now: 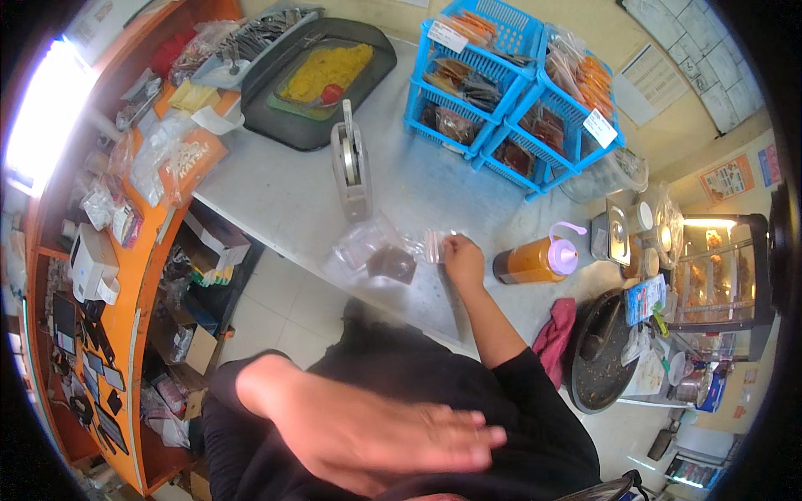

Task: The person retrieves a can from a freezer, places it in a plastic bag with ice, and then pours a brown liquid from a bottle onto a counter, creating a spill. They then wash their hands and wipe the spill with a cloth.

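Observation:
On the metal worktop point(282, 194), my right hand point(463, 260) pinches the edge of some small clear plastic bags point(432, 245) with its fingers. Left of them lie a bag with dark brown contents point(392, 264) and more clear plastic bags point(360, 243). My left hand point(382, 432) is raised close to the camera in front of my dark clothing, somewhat blurred, fingers extended and nothing visible in it; its palm is hidden. A tape dispenser point(352, 175) stands beyond the bags. To the right of my right hand lies a squeeze bottle point(536, 260) of orange-brown sauce with a lilac cap.
Blue stacked baskets point(501, 119) with packets stand at the back. A black tray point(376, 62) holds a container of yellow food point(332, 69). A red cloth point(556, 338) and a dark round pan point(601, 376) lie at right. An orange counter point(150, 263) borders the left.

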A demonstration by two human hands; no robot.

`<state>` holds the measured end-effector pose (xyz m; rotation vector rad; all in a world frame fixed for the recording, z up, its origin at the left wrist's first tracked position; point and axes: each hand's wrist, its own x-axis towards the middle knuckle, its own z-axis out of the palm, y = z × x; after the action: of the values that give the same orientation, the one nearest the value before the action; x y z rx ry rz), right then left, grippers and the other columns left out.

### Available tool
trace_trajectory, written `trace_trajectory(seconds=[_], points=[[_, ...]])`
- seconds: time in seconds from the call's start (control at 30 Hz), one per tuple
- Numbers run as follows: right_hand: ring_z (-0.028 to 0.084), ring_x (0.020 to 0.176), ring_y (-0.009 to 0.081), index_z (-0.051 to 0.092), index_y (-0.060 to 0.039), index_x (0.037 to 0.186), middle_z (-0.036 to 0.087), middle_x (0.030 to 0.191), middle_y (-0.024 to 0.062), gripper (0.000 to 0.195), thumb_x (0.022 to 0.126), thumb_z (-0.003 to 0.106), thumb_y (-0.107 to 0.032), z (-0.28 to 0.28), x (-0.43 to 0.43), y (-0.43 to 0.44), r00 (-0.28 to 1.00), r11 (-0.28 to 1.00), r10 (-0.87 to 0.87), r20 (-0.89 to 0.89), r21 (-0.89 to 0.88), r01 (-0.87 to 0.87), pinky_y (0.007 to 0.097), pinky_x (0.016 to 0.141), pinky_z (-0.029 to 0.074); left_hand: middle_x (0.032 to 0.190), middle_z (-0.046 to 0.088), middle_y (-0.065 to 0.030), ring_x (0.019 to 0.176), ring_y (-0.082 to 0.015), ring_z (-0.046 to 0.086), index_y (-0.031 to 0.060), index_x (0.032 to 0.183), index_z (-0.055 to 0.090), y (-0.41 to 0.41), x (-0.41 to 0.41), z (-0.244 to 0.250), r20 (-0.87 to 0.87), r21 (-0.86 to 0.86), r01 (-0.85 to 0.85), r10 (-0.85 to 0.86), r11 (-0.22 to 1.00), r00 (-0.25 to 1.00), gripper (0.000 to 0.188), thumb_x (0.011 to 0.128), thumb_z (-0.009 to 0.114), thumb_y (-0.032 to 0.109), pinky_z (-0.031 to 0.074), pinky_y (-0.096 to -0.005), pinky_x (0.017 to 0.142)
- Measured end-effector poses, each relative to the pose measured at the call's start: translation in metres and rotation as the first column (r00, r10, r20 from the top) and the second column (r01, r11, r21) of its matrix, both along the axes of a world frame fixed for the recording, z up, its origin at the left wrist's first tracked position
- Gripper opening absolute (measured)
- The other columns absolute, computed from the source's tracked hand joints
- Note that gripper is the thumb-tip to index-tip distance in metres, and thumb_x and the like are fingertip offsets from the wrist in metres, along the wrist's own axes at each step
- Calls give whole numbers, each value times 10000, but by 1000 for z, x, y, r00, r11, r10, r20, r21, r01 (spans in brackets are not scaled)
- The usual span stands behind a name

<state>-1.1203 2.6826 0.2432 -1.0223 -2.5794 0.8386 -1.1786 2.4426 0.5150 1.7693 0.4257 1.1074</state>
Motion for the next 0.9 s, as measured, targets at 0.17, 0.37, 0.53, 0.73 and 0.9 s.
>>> trace_trajectory(seconds=[0.17, 0.37, 0.53, 0.73, 0.9], points=[[606, 763, 318, 686, -69, 804, 644, 807, 125, 146, 766, 620, -194, -20, 20, 5, 1000, 969, 7, 19, 245, -12, 402, 687, 475, 1243, 429, -328, 1281, -508, 246, -120, 1189, 450, 0, 5, 23, -181, 42, 229, -218, 972, 959, 463, 868, 505, 209, 199, -603, 1045], [598, 756, 296, 683, -79, 782, 645, 781, 99, 103, 754, 637, -166, 34, 32, -7, 964, 994, 98, -247, 62, -86, 399, 670, 455, 1023, 626, -176, 985, -347, 600, -24, 979, 611, -15, -12, -27, 100, 203, -497, 487, 843, 867, 308, 847, 584, 252, 452, -420, 874], [585, 734, 291, 673, -79, 779, 638, 759, 82, 83, 729, 676, -144, 115, 58, -34, 857, 955, 282, -431, 37, -295, 395, 650, 441, 834, 649, -140, 784, -173, 630, -32, 888, 627, 41, 10, -115, -453, -207, -962, 854, 178, 255, 223, 846, 631, 187, 487, -292, 683], [587, 736, 283, 668, -72, 822, 634, 759, 79, 146, 700, 717, -133, 129, 90, -34, 840, 943, 326, -434, 83, -323, 381, 669, 450, 662, 620, -115, 609, -172, 598, -19, 835, 639, 62, 38, -148, -618, -230, -967, 752, 106, 230, 202, 829, 642, 183, 453, -294, 557], [647, 785, 236, 647, -23, 893, 663, 830, 115, 215, 703, 725, -89, 136, 119, -36, 870, 840, 292, -397, -328, -432, 330, 685, 491, 635, 589, -147, 541, -235, 552, 6, 829, 649, 64, 68, -152, -591, -143, -980, 782, 142, 199, 200, 813, 648, 205, 428, -332, 530]])
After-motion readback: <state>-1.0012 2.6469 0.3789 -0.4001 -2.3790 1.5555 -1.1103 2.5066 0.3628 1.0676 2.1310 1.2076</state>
